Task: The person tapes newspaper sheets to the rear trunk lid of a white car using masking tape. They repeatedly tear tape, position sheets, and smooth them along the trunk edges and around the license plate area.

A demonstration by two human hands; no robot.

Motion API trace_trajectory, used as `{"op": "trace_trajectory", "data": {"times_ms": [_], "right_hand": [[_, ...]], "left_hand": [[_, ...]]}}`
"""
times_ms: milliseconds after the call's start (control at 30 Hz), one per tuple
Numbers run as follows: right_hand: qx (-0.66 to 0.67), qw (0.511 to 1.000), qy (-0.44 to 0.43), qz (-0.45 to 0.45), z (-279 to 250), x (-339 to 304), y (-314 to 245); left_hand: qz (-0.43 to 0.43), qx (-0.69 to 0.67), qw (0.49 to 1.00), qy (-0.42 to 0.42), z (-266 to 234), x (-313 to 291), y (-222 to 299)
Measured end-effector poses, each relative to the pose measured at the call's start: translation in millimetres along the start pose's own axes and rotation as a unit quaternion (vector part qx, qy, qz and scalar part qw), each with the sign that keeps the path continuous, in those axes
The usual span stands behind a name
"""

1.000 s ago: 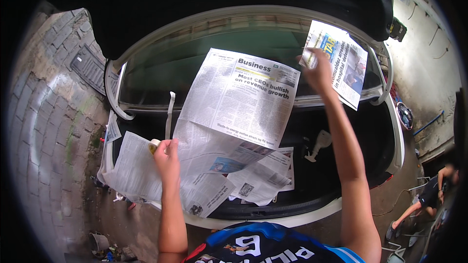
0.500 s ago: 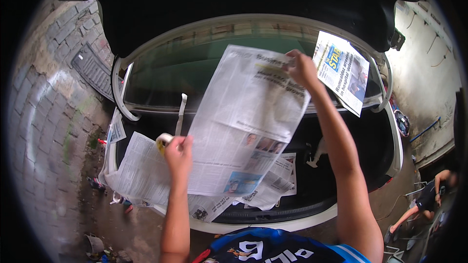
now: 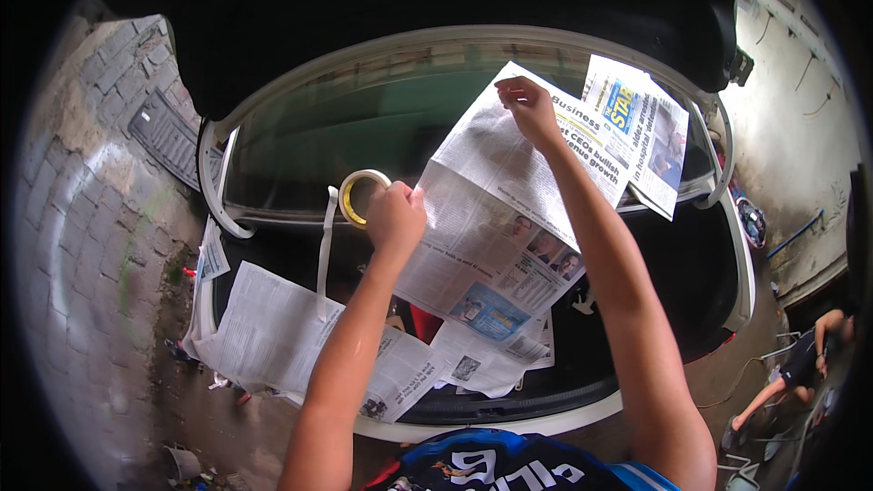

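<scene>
Head view: left hand [image 3: 396, 216] grips cream tape ring [image 3: 346, 205]; right hand [image 3: 527, 109], grip unclear, touches raised grey newspaper [image 3: 496, 173]. Printed newsprint [image 3: 273, 318] already lies, seven o'clock.

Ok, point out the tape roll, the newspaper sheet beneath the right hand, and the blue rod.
Tape roll [image 3: 345, 201]: head view, left side of its ring.
Newspaper sheet [image 3: 492, 204]: head view, middle of its printed face.
Blue rod [image 3: 797, 235]: head view, midway along it.
</scene>
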State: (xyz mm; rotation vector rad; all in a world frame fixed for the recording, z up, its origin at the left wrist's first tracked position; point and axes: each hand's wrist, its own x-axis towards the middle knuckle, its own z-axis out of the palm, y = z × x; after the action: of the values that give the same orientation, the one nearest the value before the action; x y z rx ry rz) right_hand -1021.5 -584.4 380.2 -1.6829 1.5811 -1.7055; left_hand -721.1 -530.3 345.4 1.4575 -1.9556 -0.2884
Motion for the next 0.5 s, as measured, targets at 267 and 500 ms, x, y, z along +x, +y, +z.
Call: {"op": "trace_trajectory", "data": {"times_ms": [267, 500], "right_hand": [[0.128, 0.992, -0.004, 0.024, -4.4, -3.7, 13.6], [0.163, 0.985, -0.065, 0.002, -13.2, -8.3, 1.2]], "left_hand": [[0.232, -0.317, 0.914, -0.098, -29.6, 51.0, 14.0], [0.227, -0.308, 0.872, -0.306, 0.2, 104.6, 77.0]]}}
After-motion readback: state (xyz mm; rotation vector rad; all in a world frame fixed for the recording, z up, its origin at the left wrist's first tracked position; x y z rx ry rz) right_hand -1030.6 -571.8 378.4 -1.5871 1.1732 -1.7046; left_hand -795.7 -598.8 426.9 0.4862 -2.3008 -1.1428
